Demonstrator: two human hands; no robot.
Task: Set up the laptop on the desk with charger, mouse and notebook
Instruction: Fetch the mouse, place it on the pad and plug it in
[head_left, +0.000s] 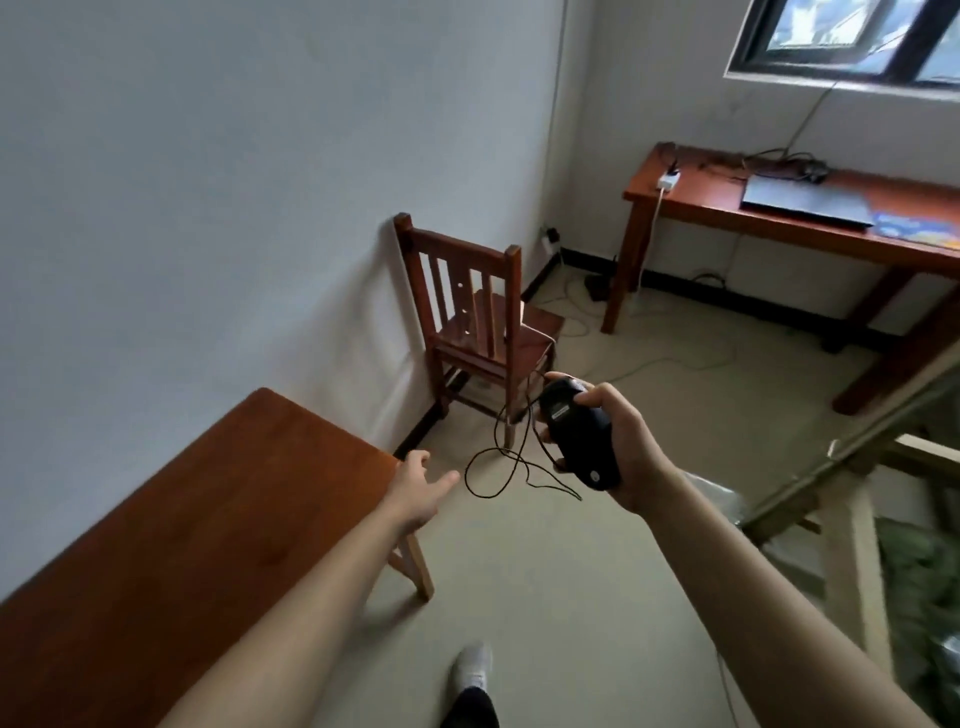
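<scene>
My right hand (621, 447) grips a black wired mouse (579, 434), turned underside up, in mid-air over the floor. Its thin black cable (506, 467) hangs in loose loops to the left of the mouse. My left hand (421, 486) is open, fingers spread, beside the corner of the near table and just left of the cable, not touching it. Across the room a closed dark laptop (805, 202) lies on the wooden desk (691, 200) under the window. A blue-covered notebook (917, 226) lies right of the laptop. Dark charger cables (784, 163) lie behind the laptop.
A wooden table (171, 530) stands against the wall at lower left. A wooden chair (483, 322) is by the wall ahead. A white power strip (668, 181) sits on the desk's left end, with cords trailing over the floor (649, 364). A wooden frame (852, 519) stands at right.
</scene>
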